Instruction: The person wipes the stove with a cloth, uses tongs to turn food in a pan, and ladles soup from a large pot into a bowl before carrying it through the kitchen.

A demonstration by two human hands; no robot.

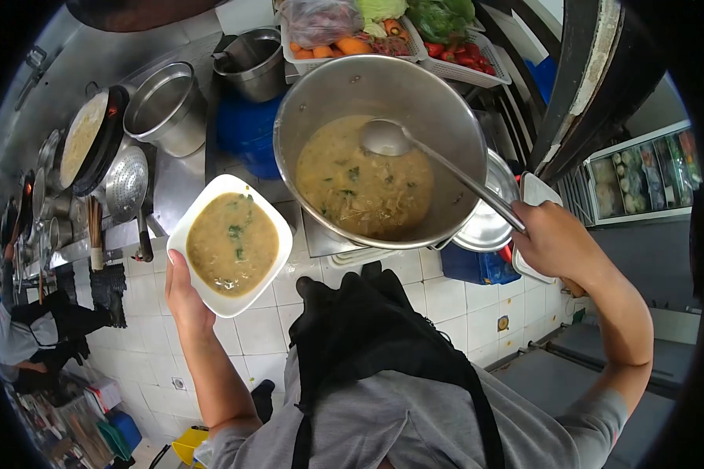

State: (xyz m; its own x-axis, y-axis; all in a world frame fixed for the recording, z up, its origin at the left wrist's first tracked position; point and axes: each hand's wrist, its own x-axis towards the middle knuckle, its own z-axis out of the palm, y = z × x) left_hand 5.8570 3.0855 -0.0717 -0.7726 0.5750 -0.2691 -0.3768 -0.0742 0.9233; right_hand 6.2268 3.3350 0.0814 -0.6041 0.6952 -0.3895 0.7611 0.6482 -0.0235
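Note:
My left hand [186,301] grips a white square bowl [283,234] by its left edge. Thick yellowish soup [231,244] with green leaf bits fills much of it, and a small green bit sticks to the rim. Closed around the end of a long metal handle, my right hand [551,238] holds a ladle [385,137]. The ladle's bowl rests over the soup inside a large steel pot [446,102], its handle crossing the pot's right rim. Similar soup with leaves and shreds lies in the pot. The white bowl is left of the pot, apart from it.
Baskets of vegetables [352,45] stand behind the pot. On the left are steel pots [176,117], a skimmer [127,184] and a wok [94,141] by a flame. A metal lid [485,227] lies right of the pot. Another person [35,336] is at far left.

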